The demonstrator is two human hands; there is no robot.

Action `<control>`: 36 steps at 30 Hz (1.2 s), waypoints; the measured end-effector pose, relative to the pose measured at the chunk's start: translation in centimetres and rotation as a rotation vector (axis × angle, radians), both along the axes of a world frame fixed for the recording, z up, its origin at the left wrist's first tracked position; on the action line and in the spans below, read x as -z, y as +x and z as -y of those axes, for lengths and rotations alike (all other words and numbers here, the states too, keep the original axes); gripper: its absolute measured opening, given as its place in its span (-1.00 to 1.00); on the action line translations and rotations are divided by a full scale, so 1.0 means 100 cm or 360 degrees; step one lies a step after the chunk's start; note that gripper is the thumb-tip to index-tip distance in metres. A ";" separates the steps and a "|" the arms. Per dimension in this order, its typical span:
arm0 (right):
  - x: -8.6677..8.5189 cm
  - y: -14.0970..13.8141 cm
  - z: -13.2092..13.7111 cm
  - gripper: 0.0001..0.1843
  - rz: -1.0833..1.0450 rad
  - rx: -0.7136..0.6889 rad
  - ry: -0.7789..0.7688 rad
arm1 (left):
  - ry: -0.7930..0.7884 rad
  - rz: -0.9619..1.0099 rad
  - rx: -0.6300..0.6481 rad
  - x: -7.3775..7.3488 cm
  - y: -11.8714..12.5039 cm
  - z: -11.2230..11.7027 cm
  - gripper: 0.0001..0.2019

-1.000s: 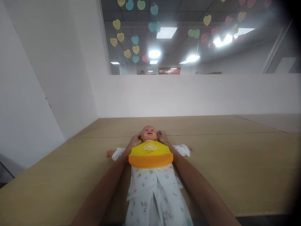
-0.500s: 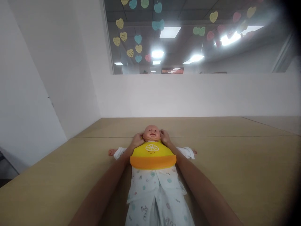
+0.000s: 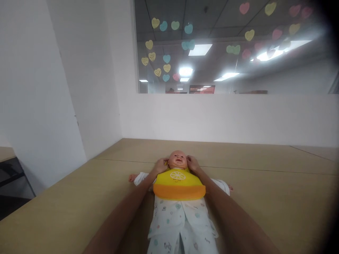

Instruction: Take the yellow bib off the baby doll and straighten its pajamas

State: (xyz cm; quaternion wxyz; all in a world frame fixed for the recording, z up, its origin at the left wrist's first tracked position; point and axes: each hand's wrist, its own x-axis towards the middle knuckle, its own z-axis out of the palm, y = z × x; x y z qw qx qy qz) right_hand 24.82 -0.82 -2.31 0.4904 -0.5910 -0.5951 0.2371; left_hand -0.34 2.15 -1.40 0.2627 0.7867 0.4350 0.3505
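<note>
A baby doll (image 3: 177, 159) lies on its back, head away from me, in a white printed outfit (image 3: 169, 218). Over its chest rests a yellow bib (image 3: 177, 178) with a white citrus slice and an orange pocket along the bottom. My left hand (image 3: 160, 165) is closed at the left of the doll's neck, a bit of yellow strap showing at its fingertips. On the other side, my right hand (image 3: 192, 164) has its fingers curled in beside the doll's head at the bib's other strap. Both fingertips are partly hidden.
The doll lies on a wide wooden table (image 3: 79, 197) with a seam across it. A white wall (image 3: 225, 116) rises behind, below a window (image 3: 212, 67) with heart-shaped notes. Dark-framed furniture (image 3: 16, 176) stands past the left edge.
The view has tilted up and turned slightly left, so everything sits lower and further right. Both hands stay by the doll's neck, with little visible movement of their own.
</note>
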 end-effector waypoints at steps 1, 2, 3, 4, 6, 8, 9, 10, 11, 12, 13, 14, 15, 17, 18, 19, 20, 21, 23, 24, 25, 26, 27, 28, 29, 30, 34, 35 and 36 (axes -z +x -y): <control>-0.004 0.002 0.004 -0.79 0.0028 -0.0003 -0.0005 | -0.0031 -0.0038 -0.0011 -0.002 -0.002 0.001 -0.60; -0.009 0.004 0.008 -0.78 0.0053 -0.0016 -0.0006 | -0.0053 -0.0064 -0.0032 -0.004 -0.004 0.003 -0.63; -0.014 0.006 0.013 -0.77 0.0080 -0.0026 -0.0004 | -0.0065 -0.0073 -0.0061 -0.007 -0.006 0.006 -0.65; -0.019 0.009 0.018 -0.75 0.0110 -0.0028 -0.0002 | -0.0074 -0.0065 -0.0093 -0.010 -0.008 0.009 -0.67; -0.031 0.015 0.029 -0.70 0.0161 -0.0035 0.0017 | -0.0091 -0.0014 -0.0177 -0.018 -0.013 0.017 -0.69; -0.043 0.021 0.042 -0.65 0.0173 -0.0062 0.0035 | -0.0118 0.0067 -0.0253 -0.028 -0.018 0.028 -0.67; -0.050 0.023 0.048 -0.62 0.0183 -0.0097 0.0057 | -0.0131 0.0111 -0.0280 -0.034 -0.020 0.033 -0.66; -0.056 0.025 0.055 -0.61 0.0196 -0.0133 0.0091 | -0.0131 0.0159 -0.0300 -0.042 -0.023 0.039 -0.65; -0.064 0.026 0.063 -0.59 0.0208 -0.0158 0.0130 | -0.0113 0.0217 -0.0305 -0.049 -0.026 0.045 -0.64; -0.071 0.027 0.071 -0.58 0.0223 -0.0175 0.0170 | -0.0087 0.0282 -0.0293 -0.058 -0.030 0.052 -0.64; -0.080 0.028 0.081 -0.58 0.0236 -0.0189 0.0210 | -0.0062 0.0352 -0.0273 -0.066 -0.033 0.060 -0.64; -0.089 0.029 0.092 -0.57 0.0231 -0.0203 0.0240 | -0.0040 0.0420 -0.0248 -0.075 -0.038 0.069 -0.63; -0.098 0.030 0.106 -0.57 0.0212 -0.0222 0.0255 | -0.0025 0.0483 -0.0218 -0.084 -0.042 0.079 -0.60; -0.118 0.035 0.140 -0.57 0.0166 -0.0289 0.0270 | -0.0008 0.0570 -0.0150 -0.100 -0.052 0.106 -0.52; -0.128 0.038 0.161 -0.56 0.0151 -0.0330 0.0266 | 0.0014 0.0604 -0.0117 -0.108 -0.057 0.123 -0.48; -0.139 0.042 0.184 -0.54 0.0168 -0.0345 0.0297 | 0.0036 0.0632 -0.0074 -0.115 -0.063 0.141 -0.45; -0.149 0.046 0.208 -0.52 0.0186 -0.0337 0.0331 | 0.0069 0.0650 -0.0040 -0.122 -0.069 0.161 -0.45; -0.159 0.049 0.233 -0.50 0.0209 -0.0323 0.0354 | 0.0096 0.0667 0.0002 -0.128 -0.075 0.183 -0.46; -0.178 0.052 0.285 -0.47 0.0268 -0.0315 0.0405 | 0.0132 0.0668 0.0051 -0.141 -0.087 0.228 -0.51; -0.187 0.053 0.310 -0.48 0.0311 -0.0309 0.0451 | 0.0153 0.0664 0.0074 -0.147 -0.093 0.251 -0.53; -0.195 0.052 0.333 -0.50 0.0369 -0.0296 0.0515 | 0.0179 0.0663 0.0085 -0.153 -0.099 0.273 -0.56; -0.201 0.050 0.356 -0.54 0.0446 -0.0279 0.0574 | 0.0204 0.0662 0.0095 -0.158 -0.104 0.295 -0.58; -0.207 0.047 0.376 -0.57 0.0537 -0.0276 0.0631 | 0.0251 0.0667 0.0096 -0.162 -0.109 0.316 -0.63; -0.212 0.045 0.396 -0.59 0.0622 -0.0265 0.0705 | 0.0320 0.0677 0.0108 -0.166 -0.113 0.335 -0.68; -0.216 0.042 0.413 -0.60 0.0714 -0.0257 0.0756 | 0.0415 0.0703 0.0089 -0.169 -0.116 0.352 -0.73; -0.218 0.039 0.429 -0.59 0.0801 -0.0241 0.0796 | 0.0516 0.0710 0.0059 -0.172 -0.119 0.368 -0.77; -0.220 0.031 0.477 -0.55 0.1028 -0.0136 0.0896 | 0.0796 0.0702 0.0054 -0.179 -0.125 0.405 -0.86; -0.219 0.030 0.485 -0.54 0.1055 -0.0128 0.0901 | 0.0802 0.0684 0.0066 -0.179 -0.127 0.409 -0.87; -0.216 0.029 0.490 -0.54 0.1074 -0.0142 0.0896 | 0.0796 0.0653 0.0061 -0.177 -0.129 0.411 -0.88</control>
